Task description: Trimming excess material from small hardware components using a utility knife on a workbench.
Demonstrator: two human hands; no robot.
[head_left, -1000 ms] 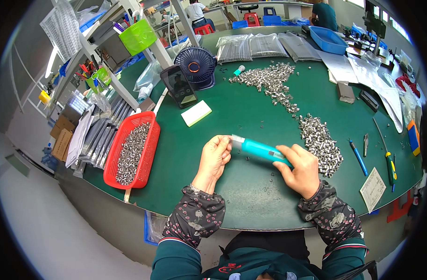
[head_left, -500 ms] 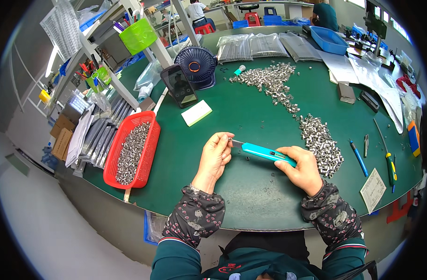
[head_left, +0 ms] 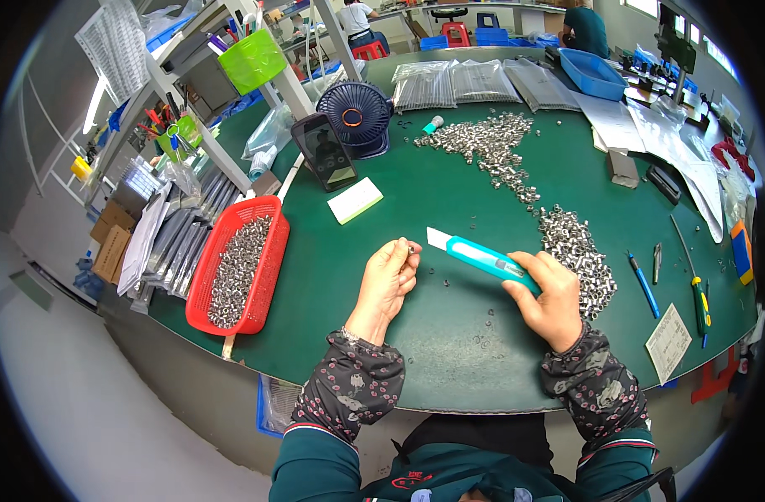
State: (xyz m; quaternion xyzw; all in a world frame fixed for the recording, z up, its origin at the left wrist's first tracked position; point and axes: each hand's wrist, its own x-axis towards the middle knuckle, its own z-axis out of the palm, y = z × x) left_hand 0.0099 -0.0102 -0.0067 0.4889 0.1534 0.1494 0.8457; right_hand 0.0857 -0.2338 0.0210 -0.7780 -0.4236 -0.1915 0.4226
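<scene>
Head view: two patterned sleeve covers (head_left: 349,381) are lying nearest, over the front edge of the green table (head_left: 449,368). Small loose bits (head_left: 490,312) are scattering the surface between the forearms, too small to identify.

Left hand (head_left: 386,281): fingers curling in, thumb and index closing on a small metal piece (head_left: 411,249), which is showing at the fingertips above the table. Right hand (head_left: 553,299): closing around the rear of a turquoise utility knife (head_left: 481,258). The blade is extending and pointing leftward; its tip is hovering near the metal piece, apart from it.

To the right, a paper slip (head_left: 668,345) is lying near the table edge; beyond it, a screwdriver (head_left: 700,303) and a blue pen-like tool (head_left: 643,284) are resting. To the left, a red basket (head_left: 197,305) is holding many metal pieces (head_left: 242,272).

Just beyond the right hand, a pile of metal pieces (head_left: 576,263) is spreading. A pale notepad (head_left: 355,201) is lying before a leaning phone (head_left: 325,152); a dark blue fan (head_left: 355,117) is standing behind. A second pile (head_left: 483,142) is sitting farther back, with clear bags (head_left: 424,86) and a blue tray (head_left: 596,74) lying beyond. Two people are sitting in the background.
</scene>
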